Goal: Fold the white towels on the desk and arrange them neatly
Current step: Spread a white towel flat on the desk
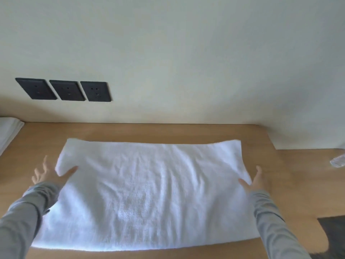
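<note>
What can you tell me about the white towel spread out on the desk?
The white towel looks like soft terry cloth, lightly wrinkled, spread nearly flat on the wooden desk. Its far left corner bulges up. The left hand touches its left edge, the right hand its right edge.

White towel [149, 193] spread open on counter [168, 131], folded towel stack [7, 131] at far left.
We see the white towel lying unfolded across the middle of the wooden counter, long side running left to right. It is lightly wrinkled, and its far-left corner is puffed up off the surface. The folded towel stack, also white, sits at the counter's left edge by the wall, partly cut off and well apart.
</note>
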The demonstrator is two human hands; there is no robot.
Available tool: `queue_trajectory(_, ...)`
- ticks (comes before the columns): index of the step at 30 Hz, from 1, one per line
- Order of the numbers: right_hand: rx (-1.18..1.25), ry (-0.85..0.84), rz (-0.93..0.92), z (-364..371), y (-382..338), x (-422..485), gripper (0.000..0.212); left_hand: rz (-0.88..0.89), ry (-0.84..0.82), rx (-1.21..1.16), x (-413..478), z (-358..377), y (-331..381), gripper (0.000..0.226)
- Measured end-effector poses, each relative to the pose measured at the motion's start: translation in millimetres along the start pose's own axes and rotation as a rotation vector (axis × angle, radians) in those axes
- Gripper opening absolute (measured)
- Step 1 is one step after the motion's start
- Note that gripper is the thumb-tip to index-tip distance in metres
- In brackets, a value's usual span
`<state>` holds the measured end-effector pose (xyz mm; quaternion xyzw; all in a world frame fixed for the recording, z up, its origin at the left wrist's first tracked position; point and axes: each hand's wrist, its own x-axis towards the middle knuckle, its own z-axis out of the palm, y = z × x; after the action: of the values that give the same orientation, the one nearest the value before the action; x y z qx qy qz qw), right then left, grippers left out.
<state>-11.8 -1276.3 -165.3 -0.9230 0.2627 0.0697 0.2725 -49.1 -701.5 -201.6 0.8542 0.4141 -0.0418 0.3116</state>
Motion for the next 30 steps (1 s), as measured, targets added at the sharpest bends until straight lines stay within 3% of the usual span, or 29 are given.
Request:
queue_trajectory(5,-0.414,-0.194,-0.366,75.7,-34.6,-38.6,0.069,0.104,-0.236,0.237,-40.3,27.1,-10.3,0.107)
queue_trajectory(9,-0.531,-0.386,-0.551,136.3,-72.4,-76.5,0.065,0.1,-0.389,0.464,-70.8,50.7,-31.3,0.106)
queue_trajectory(13,-0.612,-0.452,-0.557,169.3,-78.5,-93.1,0.063,0.159,-0.37,0.538,-85.2,58.6,-67.8,0.107)
queue_trajectory(16,-0.675,-0.407,-0.589,172.0,-64.5,-88.7,0.064,0.219,-0.326,0.605,-81.6,53.3,-81.6,0.099)
queue_trajectory(18,-0.681,-0.382,-0.589,171.5,-62.3,-85.0,0.064,0.242,-0.247,0.578,-75.1,49.6,-80.5,0.086)
queue_trajectory(21,-0.713,-0.311,-0.535,176.3,-75.1,-89.5,0.061,0.22,-0.122,0.435,-53.1,39.8,-66.4,0.047)
queue_trajectory(25,-0.651,-0.217,-0.544,200.7,-127.0,-105.7,0.056,0.081,-0.12,0.065,-1.3,15.9,-49.7,0.021)
queue_trajectory(27,-0.596,-0.26,-0.611,217.8,-161.3,-112.5,0.055,0.045,-0.106,-0.076,25.0,7.5,-44.3,0.019)
queue_trajectory(30,-0.508,-0.337,-0.713,246.6,-215.5,-121.6,0.053,0.032,-0.148,-0.138,65.5,2.0,-31.1,0.041)
